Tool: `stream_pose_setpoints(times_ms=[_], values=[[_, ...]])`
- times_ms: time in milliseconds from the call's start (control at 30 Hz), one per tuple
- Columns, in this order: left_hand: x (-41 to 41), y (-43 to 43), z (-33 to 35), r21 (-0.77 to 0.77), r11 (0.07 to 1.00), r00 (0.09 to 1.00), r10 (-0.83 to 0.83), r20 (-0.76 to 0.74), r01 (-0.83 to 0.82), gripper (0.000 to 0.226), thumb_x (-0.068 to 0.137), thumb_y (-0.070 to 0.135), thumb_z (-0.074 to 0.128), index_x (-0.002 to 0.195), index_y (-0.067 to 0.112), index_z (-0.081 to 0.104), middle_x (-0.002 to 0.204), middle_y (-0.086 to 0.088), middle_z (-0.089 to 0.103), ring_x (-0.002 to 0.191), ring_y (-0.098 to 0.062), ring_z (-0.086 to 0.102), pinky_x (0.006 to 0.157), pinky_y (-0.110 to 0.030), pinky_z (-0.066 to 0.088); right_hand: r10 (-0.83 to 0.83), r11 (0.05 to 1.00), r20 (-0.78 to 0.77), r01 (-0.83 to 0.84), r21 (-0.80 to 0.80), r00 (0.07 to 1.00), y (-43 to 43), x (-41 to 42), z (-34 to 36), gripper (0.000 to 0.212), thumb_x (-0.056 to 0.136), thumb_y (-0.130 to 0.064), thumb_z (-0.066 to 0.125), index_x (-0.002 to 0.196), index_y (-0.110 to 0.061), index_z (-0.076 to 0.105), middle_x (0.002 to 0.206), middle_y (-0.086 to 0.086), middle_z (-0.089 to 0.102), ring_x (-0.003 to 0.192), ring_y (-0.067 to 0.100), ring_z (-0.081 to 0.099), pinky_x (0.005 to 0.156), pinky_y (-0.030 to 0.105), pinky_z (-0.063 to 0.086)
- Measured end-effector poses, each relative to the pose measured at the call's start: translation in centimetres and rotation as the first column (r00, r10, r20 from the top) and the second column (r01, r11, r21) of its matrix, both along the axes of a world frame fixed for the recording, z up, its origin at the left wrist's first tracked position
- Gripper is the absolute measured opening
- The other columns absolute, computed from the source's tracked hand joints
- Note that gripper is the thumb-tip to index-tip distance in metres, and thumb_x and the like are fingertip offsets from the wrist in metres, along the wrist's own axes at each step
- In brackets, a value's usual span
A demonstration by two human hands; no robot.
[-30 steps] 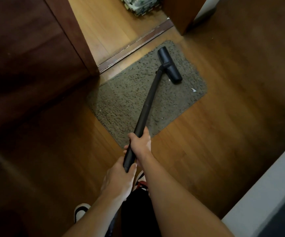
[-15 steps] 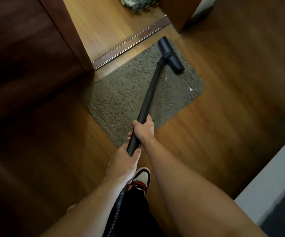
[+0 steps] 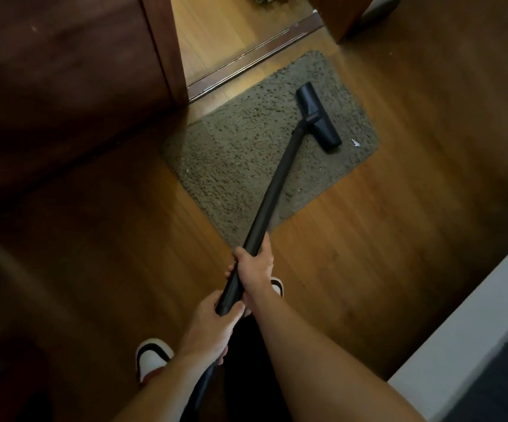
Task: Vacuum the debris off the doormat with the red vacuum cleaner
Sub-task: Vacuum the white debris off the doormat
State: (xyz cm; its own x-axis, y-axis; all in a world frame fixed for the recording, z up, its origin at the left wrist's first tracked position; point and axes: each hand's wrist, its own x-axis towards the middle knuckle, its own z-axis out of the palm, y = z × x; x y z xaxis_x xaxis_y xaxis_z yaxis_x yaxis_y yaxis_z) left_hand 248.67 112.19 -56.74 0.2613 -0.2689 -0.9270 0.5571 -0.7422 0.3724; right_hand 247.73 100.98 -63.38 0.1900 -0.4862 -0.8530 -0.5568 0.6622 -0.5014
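A grey-brown shaggy doormat (image 3: pixel 246 153) lies on the wood floor in front of a doorway. The black vacuum wand (image 3: pixel 277 184) runs from my hands up to its black floor head (image 3: pixel 318 117), which rests on the mat's right half. A small white scrap of debris (image 3: pixel 355 143) lies on the mat just right of the head. My right hand (image 3: pixel 254 266) grips the wand higher up. My left hand (image 3: pixel 213 327) grips its lower end, where the hose begins. The red vacuum body is out of view.
A dark wooden door (image 3: pixel 64 86) stands at the left, with a metal threshold strip (image 3: pixel 252 56) beyond the mat. A white ledge (image 3: pixel 475 345) runs along the lower right. My shoes (image 3: pixel 152 357) are on the floor below my hands.
The floor head has been pulled back from the mat's far edge toward the middle right, nearer the white scrap. My view has shifted down and my feet have changed position.
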Motion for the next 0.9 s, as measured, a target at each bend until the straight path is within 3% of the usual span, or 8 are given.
stream_pose_setpoints(times_ms=[167,367,500,667,767,833,900], values=[[-0.1,7.2,0.0,0.065,0.993,0.995,-0.101,0.02,0.099,0.011,0.094,0.041,0.061,0.102,0.033,0.064,0.085,0.001,0.066,0.08,-0.015,0.064,0.067,-0.028,0.045,-0.035,0.998,0.047,0.032,0.05,0.998,7.4,-1.3,0.1,0.084,0.096,0.001,0.057,0.156,-0.044,0.022,0.087,0.012,0.059,0.049,0.016,0.055,0.049,0.031,0.051],[0.9,12.7,-0.4,0.086,0.988,0.992,-0.125,-0.007,0.125,0.018,0.091,0.043,0.064,0.109,0.043,0.064,0.099,0.007,0.07,0.093,-0.01,0.065,0.086,-0.03,0.052,-0.098,0.988,0.051,0.09,0.128,0.994,13.0,-0.8,0.5,0.088,0.096,-0.001,0.059,0.157,-0.048,0.015,0.094,0.017,0.062,0.051,0.018,0.058,0.052,0.032,0.055],[1.0,13.2,-0.9,0.06,0.992,0.994,-0.109,0.014,0.108,0.012,0.092,0.042,0.065,0.103,0.044,0.065,0.088,0.008,0.073,0.085,-0.01,0.068,0.077,-0.028,0.053,-0.084,0.992,0.007,0.083,0.095,0.996,13.6,-0.2,-0.1,0.085,0.097,-0.007,0.058,0.158,-0.048,0.014,0.108,0.019,0.062,0.049,0.015,0.056,0.05,0.03,0.052],[0.4,11.1,-1.5,0.014,0.992,0.992,-0.122,0.014,0.122,0.01,0.092,0.048,0.06,0.099,0.042,0.065,0.081,-0.005,0.069,0.073,-0.022,0.067,0.067,-0.032,0.048,-0.083,0.995,0.005,0.082,0.063,0.997,11.0,-0.5,-0.4,0.082,0.097,-0.015,0.066,0.157,-0.046,0.02,0.093,0.01,0.064,0.046,0.013,0.052,0.045,0.028,0.05],[-0.1,8.4,-1.7,-0.025,0.994,0.994,-0.102,0.05,0.103,0.015,0.095,0.045,0.059,0.101,0.033,0.064,0.07,-0.002,0.063,0.055,-0.012,0.058,0.053,-0.023,0.042,-0.066,0.997,0.007,0.065,0.038,0.998,8.5,-0.5,-0.7,0.081,0.097,-0.018,0.068,0.158,-0.045,0.021,0.078,0.007,0.061,0.045,0.014,0.052,0.045,0.028,0.049],[-0.2,6.3,-1.8,-0.034,0.995,0.992,-0.093,0.081,0.096,0.014,0.096,0.042,0.058,0.101,0.031,0.065,0.065,0.001,0.06,0.049,-0.006,0.054,0.048,-0.017,0.04,-0.051,0.998,0.016,0.051,0.025,0.999,6.4,-0.4,-1.0,0.079,0.098,-0.016,0.066,0.157,-0.045,0.023,0.084,0.009,0.061,0.046,0.014,0.052,0.045,0.028,0.049],[-0.2,4.2,-2.0,-0.04,0.994,0.99,-0.1,0.096,0.104,0.014,0.097,0.042,0.057,0.101,0.03,0.064,0.061,0.003,0.058,0.045,-0.008,0.051,0.046,-0.02,0.04,-0.04,0.999,0.029,0.04,0.011,0.999,4.2,-0.3,-1.4,0.076,0.098,-0.013,0.065,0.156,-0.042,0.025,0.088,0.011,0.061,0.046,0.014,0.052,0.045,0.028,0.049]])
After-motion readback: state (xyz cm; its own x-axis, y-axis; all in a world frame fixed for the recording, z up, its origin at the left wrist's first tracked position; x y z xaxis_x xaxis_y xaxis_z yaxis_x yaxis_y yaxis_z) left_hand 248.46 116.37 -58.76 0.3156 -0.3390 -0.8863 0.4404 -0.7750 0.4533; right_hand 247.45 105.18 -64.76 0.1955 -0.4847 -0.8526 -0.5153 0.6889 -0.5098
